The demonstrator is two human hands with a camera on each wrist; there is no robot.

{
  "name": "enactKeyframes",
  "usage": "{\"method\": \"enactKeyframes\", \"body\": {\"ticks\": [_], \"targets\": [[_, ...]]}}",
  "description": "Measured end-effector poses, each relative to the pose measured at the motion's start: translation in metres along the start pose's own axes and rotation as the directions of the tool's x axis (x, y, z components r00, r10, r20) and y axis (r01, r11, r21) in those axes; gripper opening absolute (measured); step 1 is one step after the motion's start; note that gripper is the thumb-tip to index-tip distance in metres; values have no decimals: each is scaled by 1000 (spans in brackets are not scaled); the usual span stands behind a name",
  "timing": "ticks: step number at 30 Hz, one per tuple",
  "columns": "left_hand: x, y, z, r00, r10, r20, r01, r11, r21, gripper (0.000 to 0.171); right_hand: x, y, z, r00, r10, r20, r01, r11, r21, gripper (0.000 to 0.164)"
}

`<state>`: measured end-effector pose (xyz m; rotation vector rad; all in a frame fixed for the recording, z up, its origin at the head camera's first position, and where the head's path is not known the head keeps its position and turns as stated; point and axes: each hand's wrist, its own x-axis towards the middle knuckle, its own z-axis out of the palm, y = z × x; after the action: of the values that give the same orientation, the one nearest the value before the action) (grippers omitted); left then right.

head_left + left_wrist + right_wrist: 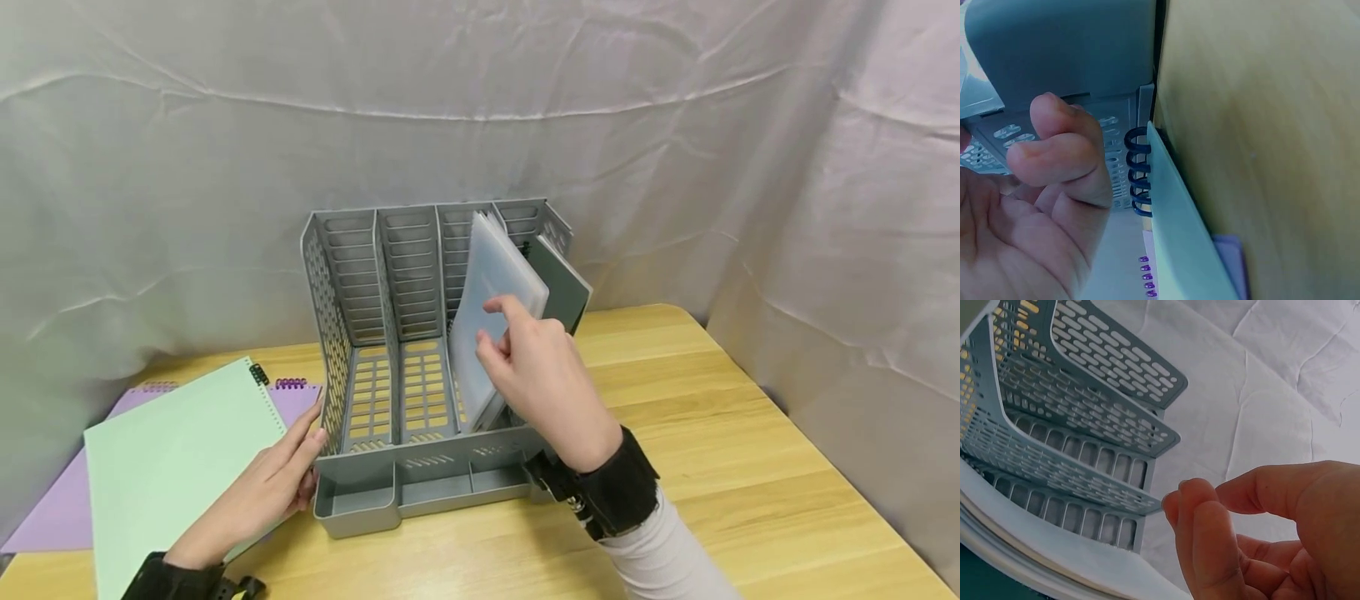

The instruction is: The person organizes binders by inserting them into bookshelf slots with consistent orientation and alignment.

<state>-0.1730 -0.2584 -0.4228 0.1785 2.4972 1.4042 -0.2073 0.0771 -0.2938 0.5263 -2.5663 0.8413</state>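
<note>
A grey file organizer (pixel 358 461) with upright dividers stands on the table. My left hand (pixel 262 492) touches its left side near the front corner; in the left wrist view some fingers (pixel 1063 150) are bent beside it. My right hand (pixel 543 379) is in front of a translucent folder (pixel 495 275) that leans in a right-hand compartment. Its thumb and index finger are bent with a gap between them in the head view, and nothing is held. A dark green notebook (pixel 558 283) stands in the rightmost compartment.
Left of the organizer, a light green spiral notebook (pixel 180 458) lies over a purple notebook (pixel 52 517). Small front trays (pixel 360 500) line the organizer's base. The wooden table (pixel 720 450) extends right, and a grey-white cloth (pixel 450 100) hangs behind.
</note>
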Motion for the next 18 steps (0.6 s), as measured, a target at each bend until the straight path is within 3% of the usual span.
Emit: {"method": "enactKeyframes", "body": {"ticks": [8, 18], "targets": [[-1, -1, -7, 994, 111, -21, -109, 991, 76, 59, -3, -6, 6, 999, 2, 36, -2, 1000, 4, 31], [-4, 1, -16, 983, 174, -51, -163, 973, 164, 53, -8, -14, 15, 997, -2, 77, -1, 999, 44, 32]]}}
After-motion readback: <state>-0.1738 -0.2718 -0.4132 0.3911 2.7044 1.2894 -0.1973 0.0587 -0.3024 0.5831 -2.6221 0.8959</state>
